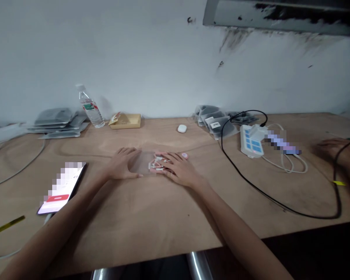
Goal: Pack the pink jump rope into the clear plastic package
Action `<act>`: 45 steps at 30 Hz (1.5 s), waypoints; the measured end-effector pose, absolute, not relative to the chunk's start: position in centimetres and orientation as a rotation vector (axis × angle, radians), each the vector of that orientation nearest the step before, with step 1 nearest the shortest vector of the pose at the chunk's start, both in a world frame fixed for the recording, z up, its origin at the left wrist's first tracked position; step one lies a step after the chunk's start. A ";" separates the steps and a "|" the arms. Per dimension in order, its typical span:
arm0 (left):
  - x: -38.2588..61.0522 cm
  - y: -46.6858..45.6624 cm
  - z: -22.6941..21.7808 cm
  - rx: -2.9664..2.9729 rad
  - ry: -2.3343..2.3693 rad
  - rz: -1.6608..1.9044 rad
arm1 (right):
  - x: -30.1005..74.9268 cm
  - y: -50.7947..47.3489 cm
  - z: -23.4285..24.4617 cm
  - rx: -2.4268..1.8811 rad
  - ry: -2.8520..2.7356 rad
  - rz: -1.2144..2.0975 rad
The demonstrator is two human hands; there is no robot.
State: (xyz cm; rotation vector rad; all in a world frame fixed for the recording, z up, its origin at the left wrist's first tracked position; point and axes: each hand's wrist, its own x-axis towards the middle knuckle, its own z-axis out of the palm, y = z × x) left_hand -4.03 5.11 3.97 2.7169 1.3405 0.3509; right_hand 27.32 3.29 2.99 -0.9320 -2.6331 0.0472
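In the middle of the table lies a clear, translucent sheet or bag (142, 161), with a cluster of small pink and white pieces (157, 163) at its right part. What kind of pieces they are is too blurred to tell. My left hand (123, 163) is at the clear item's left edge, thumb and fingers spread apart. Over the right side of the pieces rests my right hand (181, 169), its fingers stretched out flat and partly hiding them. A small round pink item (184, 156) shows just beyond my right fingers.
A lit phone (61, 190) lies left of my left forearm. Behind stand a water bottle (90, 107), a shallow box (128, 121), a white case (182, 128) and grey packets (216, 120). At right are a power strip (251, 142), cables and another person's hand (332, 147).
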 end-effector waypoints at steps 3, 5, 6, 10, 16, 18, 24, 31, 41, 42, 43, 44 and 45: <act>-3.8 5.1 4.1 2.684 1.373 0.341 | 27.1 3.3 2.9 -0.949 -2.648 0.044; -3.6 5.1 4.2 2.680 1.383 0.341 | 26.9 3.2 2.8 -0.961 -2.641 0.059; -3.5 5.0 4.1 2.683 1.387 0.347 | 26.8 3.1 2.7 -0.967 -2.626 0.077; -3.4 4.8 3.8 2.717 1.373 0.358 | 26.6 3.0 2.6 -0.955 -2.419 0.269; -3.3 4.6 3.9 2.747 1.376 0.294 | 29.0 3.9 2.6 -0.826 -2.118 0.550; -3.3 4.5 4.0 2.749 1.387 0.272 | 30.1 4.5 1.8 -0.969 -2.064 0.486; -3.1 4.4 4.0 2.729 1.409 0.291 | 30.2 5.5 -0.7 -1.136 -2.144 0.345; -3.1 4.4 3.9 2.700 1.414 0.328 | 29.7 5.0 0.3 -1.114 -2.124 0.362; -2.6 4.1 4.0 2.778 1.284 0.323 | 28.0 4.7 0.1 -1.034 -2.148 0.377; -2.4 4.0 3.9 2.784 1.266 0.326 | 27.8 4.7 -0.1 -1.029 -2.146 0.383; -2.1 4.0 3.8 2.786 1.258 0.334 | 27.5 4.7 -0.3 -1.030 -2.142 0.388; -1.9 3.9 3.7 2.784 1.262 0.345 | 27.2 4.8 -0.5 -1.039 -2.134 0.391; -1.7 3.8 3.6 2.777 1.275 0.356 | 27.1 4.8 -0.6 -1.055 -2.123 0.393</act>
